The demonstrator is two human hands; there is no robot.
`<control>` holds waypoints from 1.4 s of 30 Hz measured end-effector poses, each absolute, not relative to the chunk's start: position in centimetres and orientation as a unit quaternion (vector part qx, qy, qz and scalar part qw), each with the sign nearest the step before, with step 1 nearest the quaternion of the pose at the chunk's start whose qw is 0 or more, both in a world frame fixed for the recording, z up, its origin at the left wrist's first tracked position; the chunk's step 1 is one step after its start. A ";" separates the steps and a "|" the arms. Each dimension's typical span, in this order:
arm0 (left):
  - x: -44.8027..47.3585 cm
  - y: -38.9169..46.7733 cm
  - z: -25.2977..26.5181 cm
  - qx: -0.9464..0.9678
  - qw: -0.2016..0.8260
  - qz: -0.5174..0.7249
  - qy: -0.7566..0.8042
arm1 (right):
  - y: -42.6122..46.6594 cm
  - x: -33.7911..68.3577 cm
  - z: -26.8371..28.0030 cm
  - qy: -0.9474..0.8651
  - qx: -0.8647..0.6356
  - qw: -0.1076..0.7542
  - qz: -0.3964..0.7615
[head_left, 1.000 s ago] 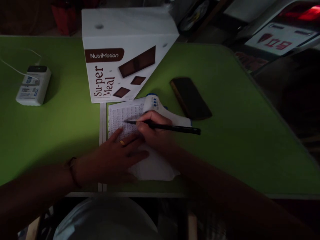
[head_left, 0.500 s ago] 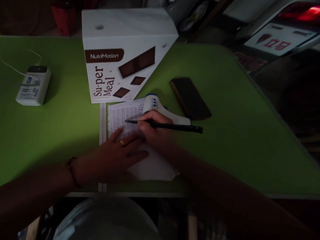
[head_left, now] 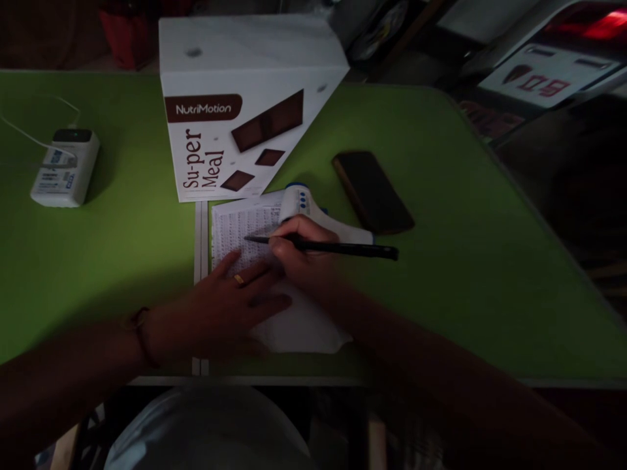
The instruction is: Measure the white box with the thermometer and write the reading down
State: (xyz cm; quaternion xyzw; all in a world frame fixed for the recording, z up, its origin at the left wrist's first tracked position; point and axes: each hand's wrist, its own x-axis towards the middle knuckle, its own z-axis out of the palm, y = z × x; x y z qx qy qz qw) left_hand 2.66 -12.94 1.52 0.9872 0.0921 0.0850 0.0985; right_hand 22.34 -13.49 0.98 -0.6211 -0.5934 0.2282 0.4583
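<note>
A black pen [head_left: 343, 248] is pinched in my right hand [head_left: 298, 251], its tip at the sheet of paper [head_left: 232, 225], which is covered in rows of small writing. My left hand [head_left: 230, 297] lies with spread fingers over the lower part of the paper, a gold ring on one finger. Just beyond my right hand, a white and blue infrared thermometer [head_left: 296, 201] rests across the paper's upper right edge; my hand hides part of it. The lower end of the paper curls slightly near the table's front edge.
On the green table [head_left: 470, 261] a tall white "Su-per Meal" box [head_left: 210, 150] stands behind the paper. A dark phone [head_left: 375, 192] lies to the right. At the far left sits a white power bank [head_left: 66, 170] with a cable attached.
Both hands keep nearly the same position. The back end of the pen has shifted very slightly to the right, while its tip stays on almost the same spot.
</note>
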 end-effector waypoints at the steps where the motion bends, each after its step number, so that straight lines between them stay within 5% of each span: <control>1: 2.7 -12.9 1.6 0.987 0.101 0.083 0.093 | -13.5 22.4 1.0 -0.594 -0.622 0.457 0.226; 42: 2.7 -12.9 1.4 0.987 0.093 0.099 0.083 | -13.4 21.8 1.3 -0.573 -0.625 0.461 0.262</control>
